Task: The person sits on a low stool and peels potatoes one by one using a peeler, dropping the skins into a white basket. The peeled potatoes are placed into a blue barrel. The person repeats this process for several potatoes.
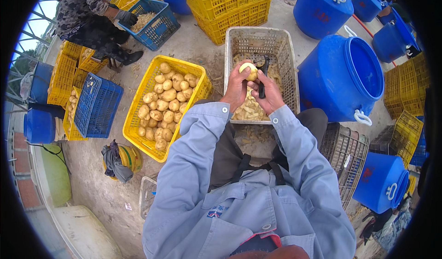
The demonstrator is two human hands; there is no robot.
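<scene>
Between my hands is a partly peeled potato (248, 71), pale on its upper side with some brownish skin lower down. My left hand (237, 82) grips it from the left. Fingers of my right hand (268, 93) curl around the black handle of a peeler (265, 67), and the thumb side touches the potato's right edge. Both hands are above a whitish plastic crate (291, 69) set between my knees, with potato peelings (251, 108) on its bottom. To the left stands a yellow crate (133, 120) heaped with unpeeled potatoes (165, 105).
A blue drum (328, 75) stands close on the right, with a grey crate (345, 158) nearer me. Yellow crates (228, 10) are stacked ahead. At upper left a person (93, 20) in dark gloves bends over a blue crate (152, 31) of peelings. A cloth-draped bucket (129, 158) is at left.
</scene>
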